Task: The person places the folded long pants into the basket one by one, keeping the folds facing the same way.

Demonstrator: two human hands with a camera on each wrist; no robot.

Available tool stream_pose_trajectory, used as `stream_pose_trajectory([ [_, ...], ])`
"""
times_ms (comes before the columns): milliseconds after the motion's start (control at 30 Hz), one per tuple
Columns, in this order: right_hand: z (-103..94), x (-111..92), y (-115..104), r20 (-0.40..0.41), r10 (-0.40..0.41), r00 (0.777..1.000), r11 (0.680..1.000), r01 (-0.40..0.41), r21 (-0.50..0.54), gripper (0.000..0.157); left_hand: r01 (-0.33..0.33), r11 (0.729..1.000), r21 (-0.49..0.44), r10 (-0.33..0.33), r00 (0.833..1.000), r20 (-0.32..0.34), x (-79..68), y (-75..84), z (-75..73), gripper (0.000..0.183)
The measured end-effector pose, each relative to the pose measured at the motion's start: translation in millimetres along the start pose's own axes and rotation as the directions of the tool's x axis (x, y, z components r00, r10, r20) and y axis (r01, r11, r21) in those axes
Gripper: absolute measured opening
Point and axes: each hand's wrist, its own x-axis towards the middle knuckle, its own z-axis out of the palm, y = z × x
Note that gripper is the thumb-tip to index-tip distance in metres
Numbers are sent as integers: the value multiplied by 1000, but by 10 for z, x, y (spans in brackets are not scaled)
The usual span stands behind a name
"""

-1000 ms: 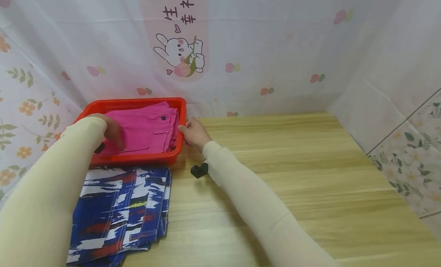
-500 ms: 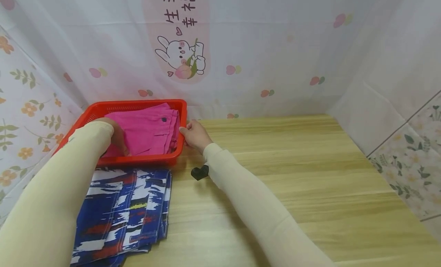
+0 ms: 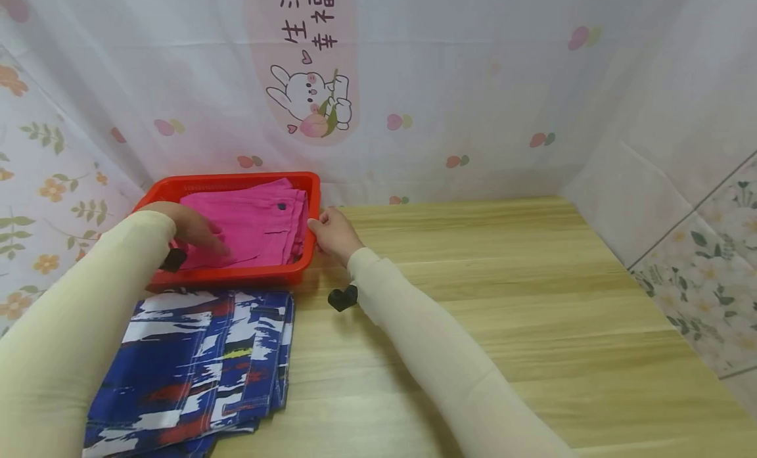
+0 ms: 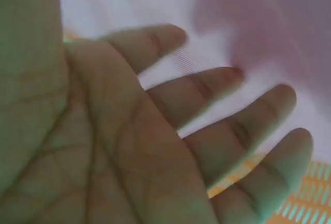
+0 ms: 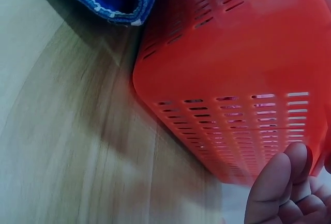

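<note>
A red plastic basket [image 3: 236,273] stands at the back left of the table, with folded pink pants [image 3: 251,221] lying in it. My left hand [image 3: 192,228] is over the left part of the pants, inside the basket's rim. Its fingers [image 4: 232,123] are spread and nearly straight in the left wrist view, with pink cloth behind them. With thumb and curled fingers, my right hand [image 3: 337,236] grips the basket's right rim. The right wrist view shows that hand [image 5: 289,190] beside the slotted basket wall [image 5: 222,69].
Folded blue, white and red patterned pants [image 3: 201,366] lie on the wooden table [image 3: 473,300] right in front of the basket. A printed curtain [image 3: 437,83] hangs along the table's back edge, and flowered cloth [image 3: 47,182] hangs at the left.
My left hand first went right and down against the pants, then drew back a little to the left and up. The right hand keeps its grip on the rim.
</note>
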Motion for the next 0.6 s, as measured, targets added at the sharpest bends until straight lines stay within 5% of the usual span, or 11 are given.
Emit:
stream_pose_trajectory([
  [67,-3,3,16,-5,6,1000,1000,-6,3,20,-98,993,68,99,995,-4,-11,-64,-15,102],
  [133,-1,10,32,-12,7,1000,1000,-7,10,19,-205,968,144,218,973,-76,-118,-92,1,101],
  [267,-25,8,67,-2,3,1000,999,-3,43,21,-280,945,172,323,885,-335,-416,-133,162,94],
  [400,-85,-29,120,23,3,1000,998,-4,56,24,-298,952,77,297,823,-484,-658,-244,429,86],
  [600,-184,-159,198,81,2,997,1000,-4,25,29,-301,953,-33,226,781,-582,-855,-543,816,70],
])
